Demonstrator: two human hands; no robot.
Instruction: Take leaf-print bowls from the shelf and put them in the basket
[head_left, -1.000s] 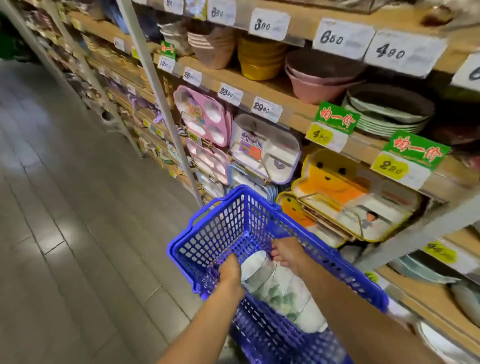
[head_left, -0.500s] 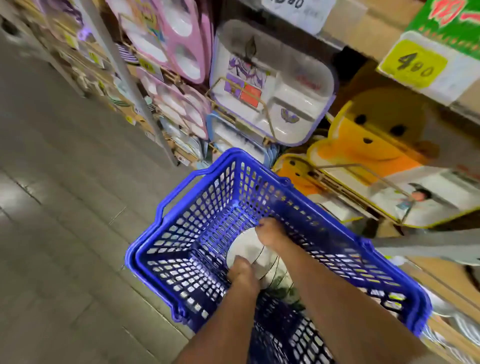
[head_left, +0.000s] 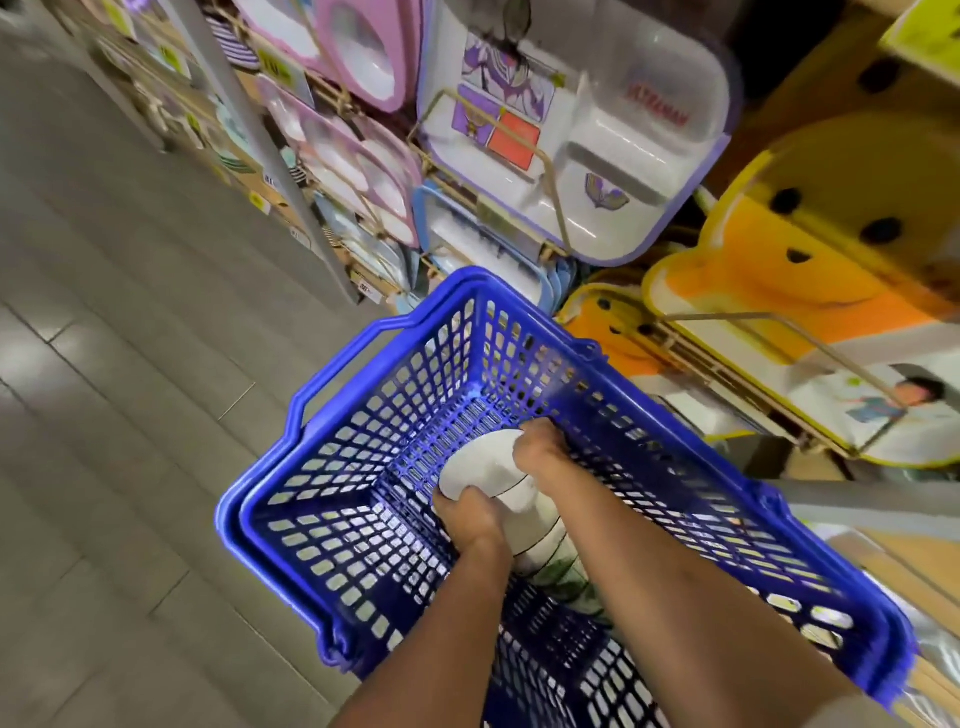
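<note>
A stack of white bowls with green leaf print (head_left: 511, 512) lies on its side inside the blue plastic basket (head_left: 332, 395), base end pointing away from me. My left hand (head_left: 470, 514) grips the stack's near-left side. My right hand (head_left: 543, 449) curls over the far-right side of the top bowl. Both forearms reach down into the basket. The stack's lower end is partly hidden between my arms.
The basket sits on the grey tiled floor (head_left: 119, 415) beside the shelving. Children's divided trays stand on racks: a white and purple tray (head_left: 597, 135), pink trays (head_left: 358, 161), yellow-orange bear trays (head_left: 810, 249). A grey shelf post (head_left: 260, 140) rises left of them.
Both hands have gone deeper into the basket with the bowl stack, which now lies low near the bottom. The view has tilted down and closer to the basket.
</note>
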